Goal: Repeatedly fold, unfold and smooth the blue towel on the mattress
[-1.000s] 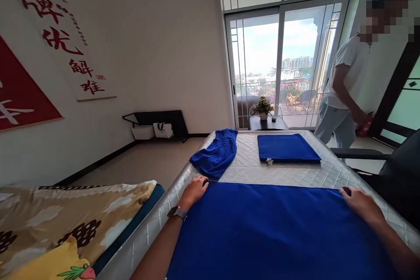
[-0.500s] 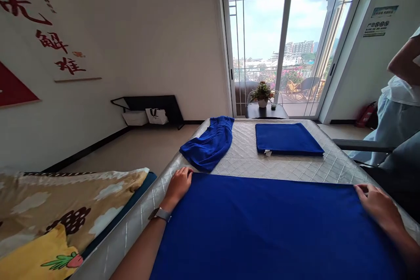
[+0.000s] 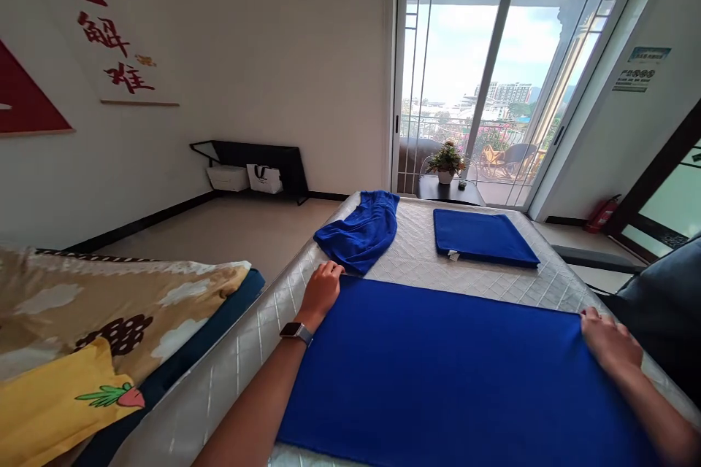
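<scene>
A wide blue cloth (image 3: 438, 372) lies flat across the white quilted mattress (image 3: 416, 248). My left hand (image 3: 321, 292), with a watch (image 3: 296, 333) on its wrist, is closed on the cloth's far left corner. At the far right corner my right hand (image 3: 612, 339) grips the edge, pulling small creases into it. Beyond the cloth's far edge sit a crumpled blue fabric piece (image 3: 364, 232) on the left, close to my left fingers, and a flat blue folded piece (image 3: 485, 236) with a white tag on the right.
To the left is a bed with a patterned blanket (image 3: 180, 306) and a yellow pillow (image 3: 60, 408). A small table with a potted plant (image 3: 446, 160) stands past the mattress, before sliding glass doors. A dark padded seat (image 3: 662, 306) is at the right, a fire extinguisher (image 3: 602, 214) beyond.
The cloth has shifted slightly, and its near edge now shows at the bottom. Both hands still hold the corners. The view has turned, and the person at right has left the frame.
</scene>
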Motion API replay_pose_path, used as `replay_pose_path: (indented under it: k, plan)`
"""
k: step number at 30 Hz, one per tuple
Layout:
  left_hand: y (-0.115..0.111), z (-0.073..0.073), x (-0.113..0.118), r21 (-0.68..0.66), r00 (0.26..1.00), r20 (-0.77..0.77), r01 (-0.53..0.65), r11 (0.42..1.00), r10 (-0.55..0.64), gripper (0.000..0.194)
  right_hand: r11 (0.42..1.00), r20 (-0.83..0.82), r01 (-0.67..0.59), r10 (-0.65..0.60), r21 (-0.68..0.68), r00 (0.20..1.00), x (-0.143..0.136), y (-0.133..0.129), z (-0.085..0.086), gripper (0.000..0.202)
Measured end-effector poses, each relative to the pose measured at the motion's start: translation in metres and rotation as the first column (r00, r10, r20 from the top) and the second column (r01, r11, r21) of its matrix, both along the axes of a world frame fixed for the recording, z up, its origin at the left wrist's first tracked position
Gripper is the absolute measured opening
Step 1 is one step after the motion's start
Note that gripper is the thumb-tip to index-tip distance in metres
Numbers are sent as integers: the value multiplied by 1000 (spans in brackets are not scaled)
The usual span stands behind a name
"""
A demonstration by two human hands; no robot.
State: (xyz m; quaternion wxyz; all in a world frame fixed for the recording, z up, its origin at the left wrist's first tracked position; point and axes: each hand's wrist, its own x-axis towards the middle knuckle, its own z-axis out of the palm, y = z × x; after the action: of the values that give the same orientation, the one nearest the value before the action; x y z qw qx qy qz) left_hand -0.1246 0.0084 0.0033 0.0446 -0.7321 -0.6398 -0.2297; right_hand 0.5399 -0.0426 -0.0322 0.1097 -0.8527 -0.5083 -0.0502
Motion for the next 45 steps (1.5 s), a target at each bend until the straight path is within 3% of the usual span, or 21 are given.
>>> replay_pose_path:
  k: [3,6,8,10,13,15,17,19,22,28,31,33,36,45]
  plan:
    - [-7,0,7,-23,994,9,105,994,-105,36,996,212,-71,82,-61,974,-52,0,26,49]
    - [-12,-9,9,-79,981,20,192,978,-191,36,975,283,-215,221,-53,933,-140,4,39,45]
    - [-13,-17,7,-129,979,23,202,971,-200,43,924,209,-379,381,-55,901,-214,6,42,47]
    - [-13,-25,4,-181,983,14,185,966,-186,49,822,83,-569,568,-13,819,-291,5,44,50]
    - [-12,-31,-2,-226,988,-8,149,963,-155,53,674,-102,-738,737,33,668,-386,0,47,57]
    - [-11,-33,-4,-237,991,-26,124,964,-134,54,628,-212,-778,763,14,611,-422,-3,47,65]
    - [-10,-35,-6,-251,993,-48,97,963,-112,56,603,-280,-798,764,-9,581,-432,-4,43,71]
    - [-9,-36,-7,-266,994,-63,75,961,-95,58,600,-302,-800,758,-25,578,-419,-5,38,72]
    - [-6,-38,-8,-258,995,-64,63,964,-82,58,653,-282,-755,713,-67,642,-365,-7,28,72]
    - [1,-42,-10,-273,991,-101,51,961,-82,61,860,-110,-467,454,-207,884,-178,-12,3,72]
    - [2,-41,-10,-280,989,-130,34,959,-73,62,931,-16,-275,279,-242,960,-87,-14,-12,73]
    - [2,-39,-9,-278,988,-141,22,960,-63,62,953,2,-190,196,-236,981,-47,-14,-21,74]
    - [2,-37,-7,-272,987,-154,-2,962,-42,63,961,1,-167,172,-221,985,-22,-11,-32,76]
    - [7,-38,-12,-298,990,-138,-9,955,-34,66,967,-2,-195,198,-165,980,-21,-9,-40,77]
